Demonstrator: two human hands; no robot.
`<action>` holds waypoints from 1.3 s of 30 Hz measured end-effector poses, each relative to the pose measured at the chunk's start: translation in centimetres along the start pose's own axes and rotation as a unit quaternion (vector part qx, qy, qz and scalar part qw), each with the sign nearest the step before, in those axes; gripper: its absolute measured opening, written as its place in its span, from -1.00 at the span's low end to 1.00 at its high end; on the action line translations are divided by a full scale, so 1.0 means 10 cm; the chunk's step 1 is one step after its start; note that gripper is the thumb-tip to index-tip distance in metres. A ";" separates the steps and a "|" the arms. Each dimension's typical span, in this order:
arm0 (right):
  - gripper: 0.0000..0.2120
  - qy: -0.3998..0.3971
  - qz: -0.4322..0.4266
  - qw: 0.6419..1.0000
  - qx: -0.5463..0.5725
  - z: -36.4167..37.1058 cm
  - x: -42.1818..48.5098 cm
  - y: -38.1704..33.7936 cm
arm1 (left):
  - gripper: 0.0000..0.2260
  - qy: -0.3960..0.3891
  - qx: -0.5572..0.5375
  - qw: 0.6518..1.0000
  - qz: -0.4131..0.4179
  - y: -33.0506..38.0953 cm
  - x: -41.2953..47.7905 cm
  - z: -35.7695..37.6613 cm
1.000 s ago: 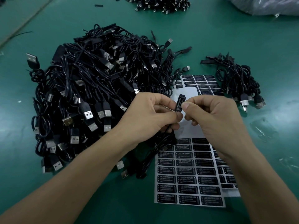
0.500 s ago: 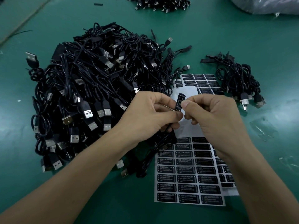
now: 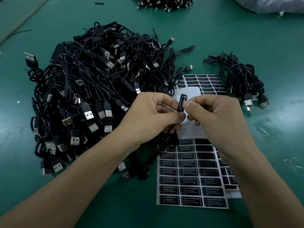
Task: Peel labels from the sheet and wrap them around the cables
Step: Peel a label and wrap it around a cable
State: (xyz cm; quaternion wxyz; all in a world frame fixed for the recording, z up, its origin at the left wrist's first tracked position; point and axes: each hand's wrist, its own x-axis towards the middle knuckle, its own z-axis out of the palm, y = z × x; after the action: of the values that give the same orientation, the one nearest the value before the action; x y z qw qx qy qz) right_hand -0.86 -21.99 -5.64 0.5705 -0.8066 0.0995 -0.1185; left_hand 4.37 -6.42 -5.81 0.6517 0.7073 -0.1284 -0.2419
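Observation:
A black label (image 3: 181,103) printed "LED CONTROLLER" stands on end between my two hands above the label sheet (image 3: 192,180). My left hand (image 3: 154,117) grips a thin black cable (image 3: 170,130) that runs down out of its fist, with thumb and forefinger at the label's lower end. My right hand (image 3: 213,116) pinches the label's right edge with thumb and forefinger. The sheet holds rows of black labels; its upper part is bare white backing (image 3: 194,129).
A big heap of black USB cables (image 3: 92,96) fills the left of the green table (image 3: 271,38). A smaller bundle of cables (image 3: 241,83) lies at the right. A second label sheet (image 3: 204,83) lies behind my hands. More cables (image 3: 164,4) sit at the far edge.
Both hands and the label stay almost where they were; my right thumb has shifted slightly along the label.

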 end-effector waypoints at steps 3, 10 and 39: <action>-0.82 0.008 0.002 1.000 0.001 0.00 0.00 0.00 | -0.88 0.001 0.004 1.000 -0.002 0.01 0.00 0.00; -0.81 0.032 0.000 0.999 -0.010 0.03 -0.01 0.01 | -0.91 0.008 -0.004 1.000 -0.003 0.02 -0.01 0.01; -0.82 0.035 -0.001 0.999 0.005 0.03 0.00 0.01 | -0.89 0.009 0.002 1.000 -0.006 0.05 -0.03 0.02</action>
State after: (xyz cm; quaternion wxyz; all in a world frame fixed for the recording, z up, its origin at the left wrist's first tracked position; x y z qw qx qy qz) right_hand -0.82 -21.77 -5.82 0.5704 -0.7993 0.1176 -0.1477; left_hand 4.06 -6.44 -5.32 0.6498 0.7116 -0.1189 -0.2393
